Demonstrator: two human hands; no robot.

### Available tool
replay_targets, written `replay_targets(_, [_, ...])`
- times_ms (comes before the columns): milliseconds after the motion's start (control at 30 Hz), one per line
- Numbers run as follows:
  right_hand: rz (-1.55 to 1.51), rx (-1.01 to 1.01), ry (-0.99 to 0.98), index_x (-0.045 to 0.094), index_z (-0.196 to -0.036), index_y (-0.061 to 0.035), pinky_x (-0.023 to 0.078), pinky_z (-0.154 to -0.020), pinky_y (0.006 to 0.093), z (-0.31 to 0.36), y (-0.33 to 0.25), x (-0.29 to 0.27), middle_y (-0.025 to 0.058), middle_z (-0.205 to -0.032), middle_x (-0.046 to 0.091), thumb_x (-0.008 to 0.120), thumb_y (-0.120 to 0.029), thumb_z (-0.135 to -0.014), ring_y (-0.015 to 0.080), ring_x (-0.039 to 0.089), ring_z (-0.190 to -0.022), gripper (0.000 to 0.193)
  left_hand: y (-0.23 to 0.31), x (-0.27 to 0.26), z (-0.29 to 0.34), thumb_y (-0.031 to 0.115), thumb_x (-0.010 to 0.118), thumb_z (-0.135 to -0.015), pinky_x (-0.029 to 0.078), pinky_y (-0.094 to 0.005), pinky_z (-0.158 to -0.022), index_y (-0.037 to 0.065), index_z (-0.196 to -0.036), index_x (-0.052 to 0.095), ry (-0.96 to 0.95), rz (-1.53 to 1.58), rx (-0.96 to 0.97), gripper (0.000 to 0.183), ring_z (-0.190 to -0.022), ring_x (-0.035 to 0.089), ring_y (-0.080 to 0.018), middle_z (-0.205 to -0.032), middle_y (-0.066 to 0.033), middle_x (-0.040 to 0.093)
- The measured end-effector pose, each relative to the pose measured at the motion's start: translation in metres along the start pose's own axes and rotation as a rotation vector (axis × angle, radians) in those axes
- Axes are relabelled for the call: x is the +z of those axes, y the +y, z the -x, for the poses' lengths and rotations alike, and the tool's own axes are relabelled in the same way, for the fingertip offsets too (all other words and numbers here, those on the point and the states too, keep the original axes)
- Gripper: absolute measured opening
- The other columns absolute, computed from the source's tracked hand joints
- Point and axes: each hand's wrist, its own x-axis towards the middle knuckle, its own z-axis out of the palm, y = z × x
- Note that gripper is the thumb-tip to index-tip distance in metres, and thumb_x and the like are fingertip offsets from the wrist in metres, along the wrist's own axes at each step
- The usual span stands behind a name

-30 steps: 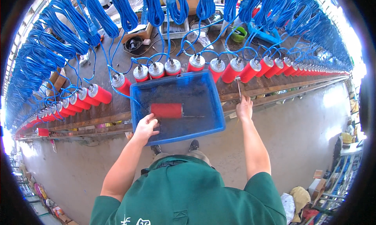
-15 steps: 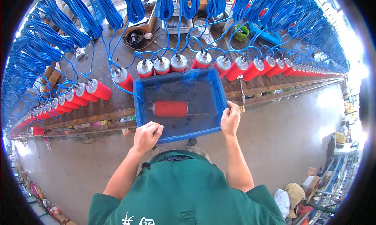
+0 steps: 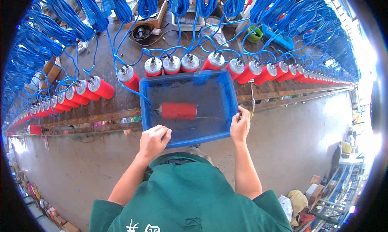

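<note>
A blue plastic tub of water stands before me at the workbench's front edge. Inside it a red cylinder with metal end caps lies on its side, and a blue cable runs over the left rim to its left end. My left hand is closed at the tub's near left corner, its fingers curled and partly hidden. At the right rim, my right hand grips the tub's edge with bent fingers. Just beyond that hand, a thin metal rod-like fitting hangs from the bench edge.
Red cylinders line the bench edge to the left and right, with blue cables joined to their tops. Coiled blue cables hang above. A black bowl and a green cup sit farther back. Bags and boxes lie behind at right.
The whole view has shifted slightly, so the tub and cylinders appear a little farther right. Both hands keep their places at the tub.
</note>
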Motion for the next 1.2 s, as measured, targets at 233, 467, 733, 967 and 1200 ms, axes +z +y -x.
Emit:
replay_targets(233, [-0.016, 0.063, -0.034, 0.065, -0.127, -0.0001, 0.05, -0.104, 0.0466, -0.0006, 0.0013, -0.0024, 0.0192, -0.121, 0.068, 0.057, -0.002, -0.098, 0.0385, 0.063, -0.116, 0.03, 0.001, 0.0002, -0.0017, 0.02, 0.073, -0.097, 0.059, -0.0392, -0.068, 0.005, -0.085, 0.076, 0.008, -0.015, 0.017, 0.019, -0.078, 0.074, -0.0306, -0.089, -0.0088, 0.076])
replay_targets(467, [0.003, 0.007, -0.01, 0.065, -0.127, 0.0001, 0.051, -0.104, 0.0459, -0.0011, 0.0001, -0.0021, 0.0191, -0.121, 0.068, 0.057, -0.002, -0.098, 0.0385, 0.063, -0.116, 0.029, 0.0031, 0.0002, -0.0023, 0.019, 0.073, -0.096, 0.059, -0.0392, -0.069, 0.005, -0.086, 0.076, 0.017, -0.011, 0.003, 0.017, -0.078, 0.074, -0.0305, -0.09, -0.0087, 0.076])
replay_targets(733, [-0.028, 0.035, -0.025, 0.065, -0.127, -0.0001, 0.051, -0.104, 0.0455, -0.0004, -0.0003, -0.003, 0.019, -0.121, 0.068, 0.058, -0.001, -0.098, 0.0383, 0.064, -0.116, 0.029, 0.0042, -0.0012, -0.0018, 0.018, 0.073, -0.096, 0.059, -0.0385, -0.07, 0.005, -0.088, 0.076, 0.011, -0.007, -0.01, 0.016, -0.079, 0.075, -0.0302, -0.091, -0.0092, 0.077])
replay_targets(967, [-0.028, 0.042, -0.035, 0.065, -0.127, 0.0001, 0.051, -0.104, 0.0455, -0.0005, 0.0018, -0.0022, 0.0195, -0.122, 0.068, 0.058, -0.001, -0.098, 0.0385, 0.064, -0.116, 0.03, 0.0018, 0.0001, -0.0009, 0.02, 0.073, -0.097, 0.059, -0.0399, -0.069, 0.004, -0.087, 0.075, 0.016, -0.003, -0.007, 0.018, -0.078, 0.074, -0.0317, -0.09, -0.0096, 0.076])
replay_targets(1200, [-0.012, 0.015, -0.005, 0.066, -0.127, 0.0004, 0.055, -0.093, 0.0419, -0.0004, 0.0042, -0.0008, 0.0186, -0.117, 0.069, 0.058, -0.001, -0.099, 0.0338, 0.068, -0.106, 0.029, 0.0023, 0.0001, -0.0014, 0.02, 0.072, -0.097, 0.059, -0.0402, -0.069, 0.005, -0.087, 0.075, 0.022, -0.002, -0.008, 0.019, -0.078, 0.074, -0.032, -0.09, -0.0097, 0.076])
